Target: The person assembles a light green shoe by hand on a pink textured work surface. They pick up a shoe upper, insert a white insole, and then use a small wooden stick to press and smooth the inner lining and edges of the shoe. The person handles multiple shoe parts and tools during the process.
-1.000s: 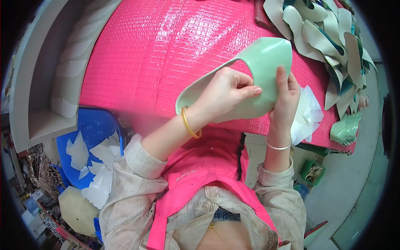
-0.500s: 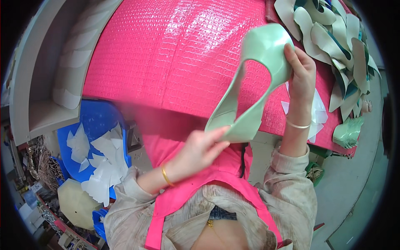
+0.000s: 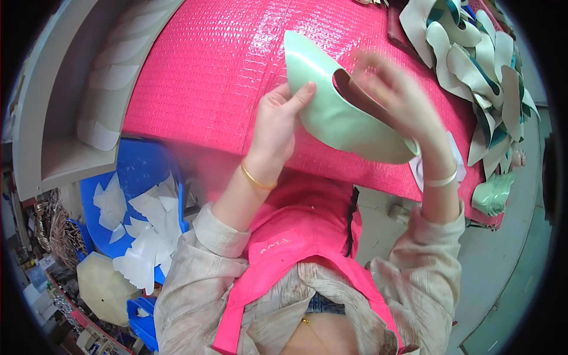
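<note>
At ten o'clock, one grey, hollow, box-like shelf [image 3: 29, 171] holds overlapping white pieces; at eight sits one cream, many-sided disc [image 3: 106, 290]. One blue plastic chair [image 3: 139, 157] at nine carries several jagged white scraps [image 3: 112, 204]. A glossy, textured pink table covering [image 3: 207, 89] spreads around twelve. There the person's left hand [image 3: 275, 127] is clamped, thumb in front, on one smooth mint-green curved shoe upper [image 3: 331, 121], which is raised above the table toward one o'clock. The right hand [image 3: 393, 94], blurred at two, is over its opening; whether it grips cannot be told. Farther out at two lies one heap of curved white-and-teal pieces [image 3: 485, 77], too overlapped to count; at three, one layered mint-green stack [image 3: 493, 195]. Pale grey floor [image 3: 503, 254] shows at four.
</note>
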A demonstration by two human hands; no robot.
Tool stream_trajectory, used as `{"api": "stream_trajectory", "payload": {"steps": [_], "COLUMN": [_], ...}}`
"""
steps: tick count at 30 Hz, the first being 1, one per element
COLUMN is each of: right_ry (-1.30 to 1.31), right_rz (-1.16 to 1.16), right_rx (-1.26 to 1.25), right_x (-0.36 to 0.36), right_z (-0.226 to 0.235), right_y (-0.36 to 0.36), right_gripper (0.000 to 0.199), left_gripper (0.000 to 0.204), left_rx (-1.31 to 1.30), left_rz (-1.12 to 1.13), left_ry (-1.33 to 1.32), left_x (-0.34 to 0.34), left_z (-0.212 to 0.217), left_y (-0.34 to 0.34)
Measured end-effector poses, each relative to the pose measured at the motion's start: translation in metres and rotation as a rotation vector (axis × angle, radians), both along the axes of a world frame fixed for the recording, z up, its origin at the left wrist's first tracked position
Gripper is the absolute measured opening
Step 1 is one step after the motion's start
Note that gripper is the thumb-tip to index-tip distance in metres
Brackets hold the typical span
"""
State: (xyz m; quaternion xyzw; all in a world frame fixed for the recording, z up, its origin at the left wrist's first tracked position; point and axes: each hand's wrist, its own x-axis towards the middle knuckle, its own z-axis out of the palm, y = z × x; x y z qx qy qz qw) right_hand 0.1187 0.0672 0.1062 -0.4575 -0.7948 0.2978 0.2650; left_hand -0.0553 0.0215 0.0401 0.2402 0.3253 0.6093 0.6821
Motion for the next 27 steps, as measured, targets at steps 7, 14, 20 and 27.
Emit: {"api": "stream_trajectory", "payload": {"steps": [7,14,20,27], "right_ry": [-0.203,0.118,-0.093,0.203], "right_rz": [-0.025,0.033,-0.025,0.121], "right_rx": [-0.348,-0.480,-0.594,-0.863], "right_x": [-0.013,-0.010,-0.022,-0.003], "right_z": [-0.004,-0.016,-0.010,-0.003], "right_y": [-0.028,-0.034,-0.035,-0.051], "right_gripper": [0.034,0.035,0.025,0.022], "left_gripper": [0.022,0.027,0.024,0.021], "left_rx": [-0.024,-0.128,-0.035,-0.112], "left_rz": [0.072,0.012,0.083,-0.054], "left_ry": [0.038,-0.184,0.004,-0.047], "left_x": [0.005,0.000,0.000,-0.017], "left_z": [0.000,0.004,0.012,0.023], "left_y": [-0.010,-0.013,-0.028,-0.031]}}
